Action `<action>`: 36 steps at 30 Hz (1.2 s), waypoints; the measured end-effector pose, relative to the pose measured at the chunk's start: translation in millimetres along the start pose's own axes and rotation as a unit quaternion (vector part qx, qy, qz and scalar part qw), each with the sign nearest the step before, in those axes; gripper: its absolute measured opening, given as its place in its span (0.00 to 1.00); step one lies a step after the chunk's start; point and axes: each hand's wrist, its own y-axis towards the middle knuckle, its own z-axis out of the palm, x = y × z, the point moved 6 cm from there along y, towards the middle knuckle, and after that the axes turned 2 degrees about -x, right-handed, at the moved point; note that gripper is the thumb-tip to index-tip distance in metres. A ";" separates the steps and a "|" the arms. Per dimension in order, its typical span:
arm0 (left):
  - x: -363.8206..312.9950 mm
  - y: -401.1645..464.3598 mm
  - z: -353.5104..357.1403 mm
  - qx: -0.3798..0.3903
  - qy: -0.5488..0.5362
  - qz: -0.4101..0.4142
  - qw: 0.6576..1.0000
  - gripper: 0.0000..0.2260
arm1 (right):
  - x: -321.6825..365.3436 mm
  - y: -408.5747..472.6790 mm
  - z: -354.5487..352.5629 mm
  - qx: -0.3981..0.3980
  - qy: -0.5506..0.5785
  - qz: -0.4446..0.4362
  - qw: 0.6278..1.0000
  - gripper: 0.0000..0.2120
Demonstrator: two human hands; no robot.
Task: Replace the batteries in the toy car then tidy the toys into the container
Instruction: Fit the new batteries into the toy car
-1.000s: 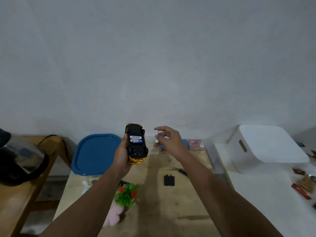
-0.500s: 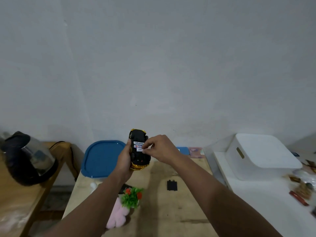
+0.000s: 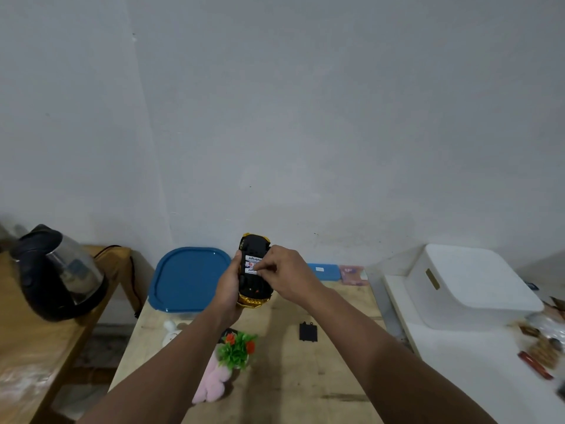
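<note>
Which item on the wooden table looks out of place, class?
The small black battery cover lies loose on the wooden table, apart from the toy car, whose battery bay is open while both hands work on it.

The left hand is gripping the upturned toy car from its left side. The right hand is pinching a battery at the car's underside, both forearms reaching forward.

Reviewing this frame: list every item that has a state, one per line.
Yellow-and-black toy car: upside down, battery bay open, batteries visible.
Small black battery cover: off, flat on table.
Blue-lidded clear container: lid on.
Left hand: grips car.
Right hand: fingertips at a battery.
</note>
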 end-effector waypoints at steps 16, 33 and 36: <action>15.0 33.2 33.1 0.034 -0.086 -0.016 0.996 0.25 | -139.4 -23.0 2.9 -0.100 0.249 0.328 0.906 0.19; 118.1 72.3 -10.2 -0.071 -0.075 -0.149 0.983 0.25 | -312.6 -78.8 136.9 0.184 -0.092 0.339 0.918 0.23; 121.9 76.4 -18.1 -0.098 -0.064 -0.149 0.982 0.26 | -318.6 -74.8 141.6 0.173 -0.056 0.337 0.924 0.18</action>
